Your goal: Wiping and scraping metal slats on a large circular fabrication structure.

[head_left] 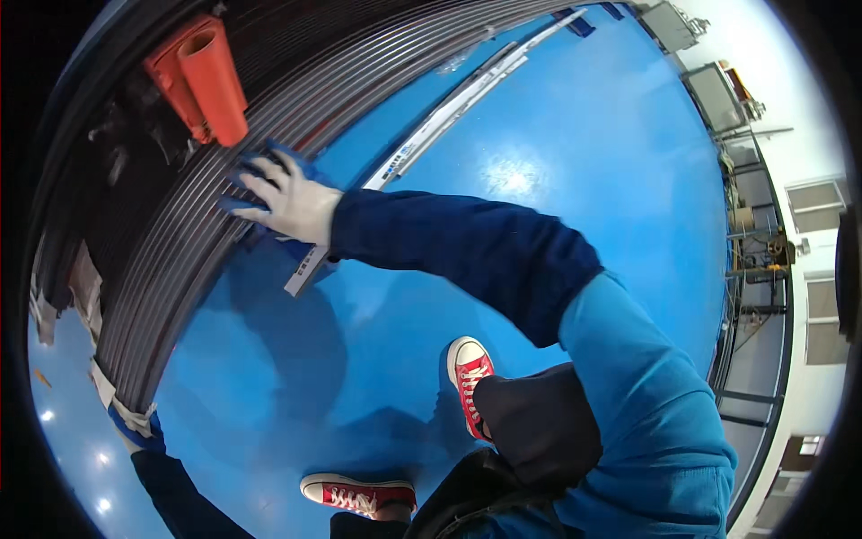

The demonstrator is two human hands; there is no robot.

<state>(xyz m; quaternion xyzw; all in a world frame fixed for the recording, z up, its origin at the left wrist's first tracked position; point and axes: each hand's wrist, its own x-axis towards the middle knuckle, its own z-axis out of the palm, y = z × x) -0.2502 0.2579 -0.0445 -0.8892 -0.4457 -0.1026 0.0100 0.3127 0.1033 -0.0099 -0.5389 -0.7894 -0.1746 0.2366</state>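
Note:
Long, thin dark metal bars [202, 211] lie side by side and curve from the lower left to the far top. My right hand [296, 205], in a white glove with blue fingertips, rests over the near edge of these bars with its fingers spread. At their near end, by the left rim, is my left hand [139, 431] in a blue and white glove. Its fingers are mostly hidden against the bar ends and some pale wrapping [106, 386].
An orange-red roll [214, 85] lies on the dark stack beyond the bars. A white strip [404, 157] with printed labels rests along the near side, above blue flooring [575, 171]. Racks [754, 260] and machines [718, 99] stand along the right wall.

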